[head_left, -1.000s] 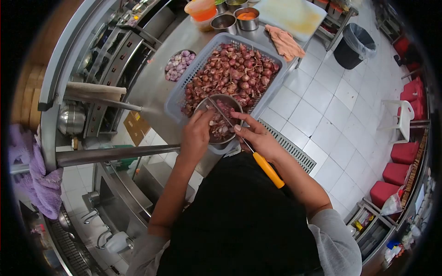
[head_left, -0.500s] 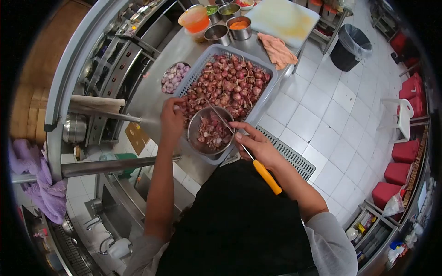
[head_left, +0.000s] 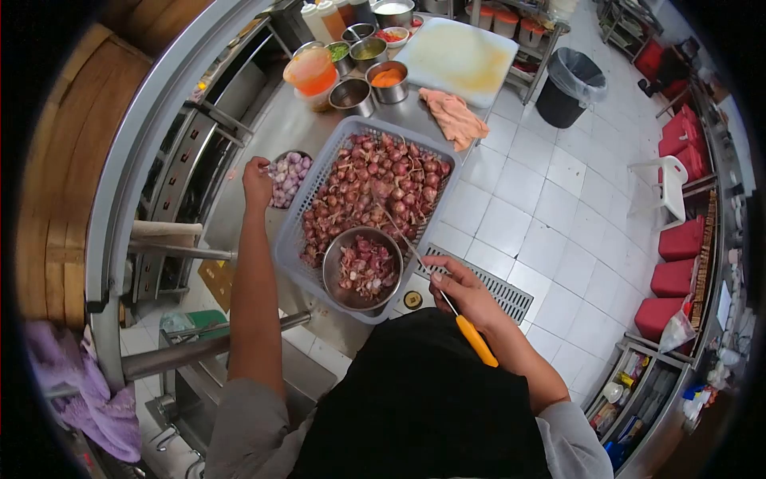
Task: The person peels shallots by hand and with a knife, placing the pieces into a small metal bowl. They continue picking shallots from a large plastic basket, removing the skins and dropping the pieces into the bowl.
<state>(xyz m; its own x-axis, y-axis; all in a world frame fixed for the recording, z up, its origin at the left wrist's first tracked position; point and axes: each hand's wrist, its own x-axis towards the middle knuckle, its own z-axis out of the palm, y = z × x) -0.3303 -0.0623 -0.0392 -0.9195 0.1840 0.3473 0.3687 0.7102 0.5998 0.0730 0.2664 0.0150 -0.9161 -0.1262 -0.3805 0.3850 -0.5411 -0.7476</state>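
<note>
We see the right hand clamped on an orange-handled knife, the left hand, grip unclear, at the far-left bowl of peeled shallots.

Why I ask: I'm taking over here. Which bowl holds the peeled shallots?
On the steel counter lies a blue-grey basket of red shallots. Just outside its left wall, by the left hand, sits a small bowl. It alone holds pale, peeled bulbs; the steel bowl inside the basket holds dark scraps.
</note>
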